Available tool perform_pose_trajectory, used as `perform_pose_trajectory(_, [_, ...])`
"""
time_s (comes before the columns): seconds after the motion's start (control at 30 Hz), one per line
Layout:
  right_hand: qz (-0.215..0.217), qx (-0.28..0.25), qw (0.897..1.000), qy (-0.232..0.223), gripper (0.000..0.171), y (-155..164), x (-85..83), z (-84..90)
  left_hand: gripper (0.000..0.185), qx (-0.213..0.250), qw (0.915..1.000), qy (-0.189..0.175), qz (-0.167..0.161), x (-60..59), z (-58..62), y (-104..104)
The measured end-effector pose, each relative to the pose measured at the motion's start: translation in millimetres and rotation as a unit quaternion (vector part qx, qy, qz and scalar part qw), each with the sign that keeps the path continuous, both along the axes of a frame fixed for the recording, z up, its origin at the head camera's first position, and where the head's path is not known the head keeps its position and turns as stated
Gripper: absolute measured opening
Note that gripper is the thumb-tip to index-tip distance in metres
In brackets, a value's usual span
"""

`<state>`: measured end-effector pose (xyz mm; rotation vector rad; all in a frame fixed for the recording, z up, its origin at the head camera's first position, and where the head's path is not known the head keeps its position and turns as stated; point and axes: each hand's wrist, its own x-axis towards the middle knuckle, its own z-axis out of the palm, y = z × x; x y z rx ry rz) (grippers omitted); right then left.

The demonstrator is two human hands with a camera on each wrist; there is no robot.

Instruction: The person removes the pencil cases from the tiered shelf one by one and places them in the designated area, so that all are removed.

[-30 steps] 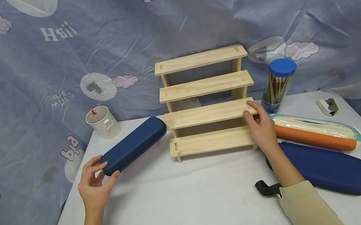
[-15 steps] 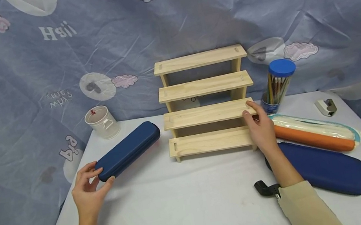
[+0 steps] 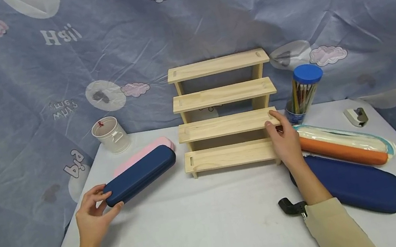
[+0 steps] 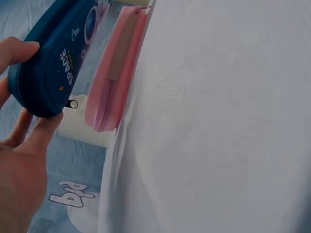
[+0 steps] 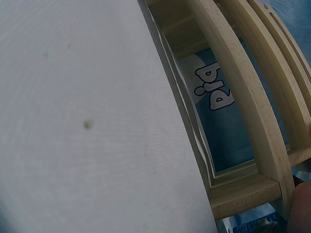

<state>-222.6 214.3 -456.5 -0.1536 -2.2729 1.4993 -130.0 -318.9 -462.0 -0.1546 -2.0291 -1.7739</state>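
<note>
My left hand (image 3: pixel 93 217) pinches the near end of a dark blue zippered pencil case (image 3: pixel 140 174), thumb on one side and fingers on the other. In the left wrist view the case (image 4: pixel 56 53) shows "SPACE" lettering and hangs above the table. A pink pencil case (image 4: pixel 116 73) lies on the table just behind it, partly covered by the blue one in the head view. My right hand (image 3: pixel 285 139) grips the right end of the third board down on a four-step wooden shelf (image 3: pixel 227 126). In the right wrist view only a sliver of that hand shows beside the shelf boards (image 5: pixel 248 87).
Right of the shelf lie an orange and clear pencil case (image 3: pixel 344 149) and a flat navy case (image 3: pixel 358 186). A blue-lidded tub of pencils (image 3: pixel 304 88) and a small white-and-black sharpener-like item (image 3: pixel 357 117) stand behind. A white cup (image 3: pixel 111 135) stands at the back left.
My left hand has moved left and toward me with the blue pencil case, lowering it in view. The pink case behind it has come into sight. My right hand stays on the shelf.
</note>
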Motion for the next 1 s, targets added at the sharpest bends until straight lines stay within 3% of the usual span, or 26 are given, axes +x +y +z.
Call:
perform_pose_trajectory(0.2, [0.005,-0.002,1.000,-0.004,0.055,-0.2,0.8,-0.9,0.046,0.006,0.9991,-0.035,0.022,5.5,-0.7,-7.1])
perform_pose_trajectory(0.4, [-0.001,0.002,1.000,-0.006,0.053,-0.7,0.7,1.0,0.049,0.014,0.9984,-0.053,0.018,9.0,-0.8,-15.4])
perform_pose_trajectory(0.63, [-0.008,0.003,1.000,-0.009,0.051,0.7,0.1,3.6,0.050,-0.013,0.9969,-0.074,0.021,9.9,-2.1,-19.2])
perform_pose_trajectory(0.83, [-0.006,0.001,1.000,-0.005,0.052,0.5,-0.3,2.1,0.048,-0.038,0.9954,-0.088,0.007,9.5,-9.6,-24.8])
perform_pose_trajectory(1.0, [-0.005,0.002,1.000,-0.004,0.053,-0.7,0.5,1.4,0.049,-0.049,0.9938,-0.099,0.015,8.7,-14.6,-27.7])
